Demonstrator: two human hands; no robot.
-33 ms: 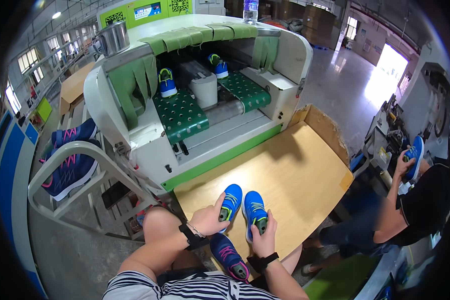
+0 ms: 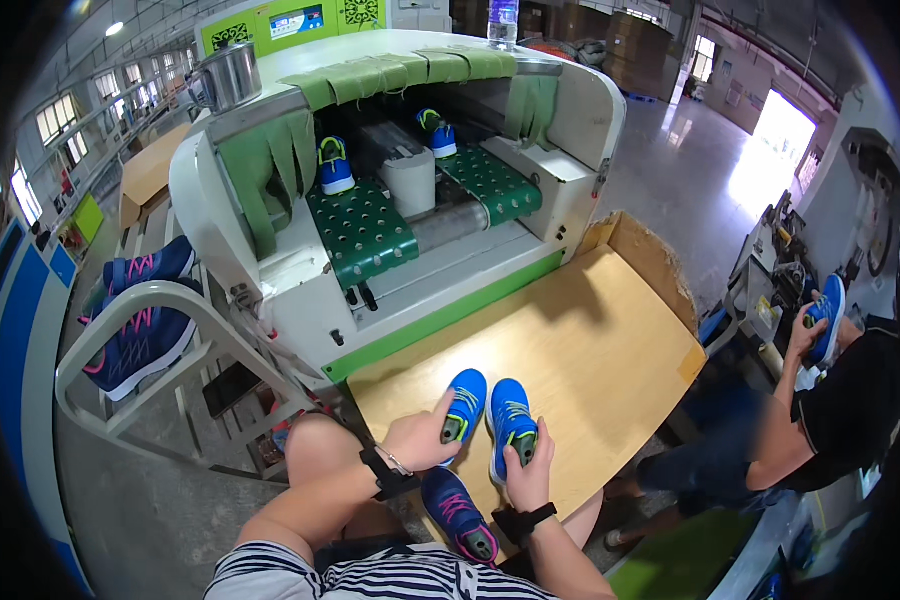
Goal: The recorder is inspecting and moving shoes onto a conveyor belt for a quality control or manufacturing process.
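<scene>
Left hand (image 2: 420,438) curled about the heel end of one blue shoe (image 2: 463,408), right hand (image 2: 532,470) gripping a second blue shoe (image 2: 511,418) likewise, head view. Textured uppers, lime collars, rounded toes pointing away from me, side by side over smooth wood-grain board (image 2: 590,350). Navy shoe (image 2: 456,512), pink-laced, nearer me. Beyond: perforated green belts (image 2: 365,235), ragged green flaps (image 2: 260,185).

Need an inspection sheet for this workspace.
Surface: pale wooden board, brown cardboard along its far-right edge.
Job's things: two blue lace-up shoes, toes toward the white machine.
Clutter: pink-laced navy shoe nearest the person; silver metal mug and clear plastic bottle atop machine.
Hands: left hand and right hand each hold one blue shoe.
Cables: nothing clearly seen.
Surroundings: machine's green perforated belts; at right, co-worker holding another blue shoe.
</scene>
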